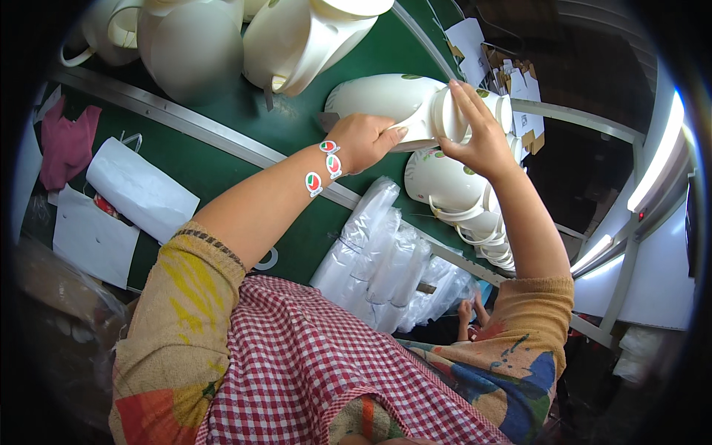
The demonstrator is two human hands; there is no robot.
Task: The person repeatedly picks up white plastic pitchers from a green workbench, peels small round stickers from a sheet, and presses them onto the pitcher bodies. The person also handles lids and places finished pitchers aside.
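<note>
A glossy white thermos jug (393, 95) with a green leaf print stands beyond the metal rail, leaning to the right in this bent picture. My left hand (367, 142) is closed on its handle, thumb laid along the top. Round the jug's collar, near the lid end, my right hand (478, 137) grips with thumb on one side and fingers on the other. Three small red, green and white stickers (334, 165) are stuck on my left forearm. What my left fingers touch beneath the handle is hidden.
More white jugs (311, 41) stand at the far left, and a row of them (445, 182) runs along the right. Rolled clear plastic bags (360, 237) lie near me. At left are white paper (141, 189) and a maroon cloth (67, 141). Another person's hand (465, 315) shows beyond the bags.
</note>
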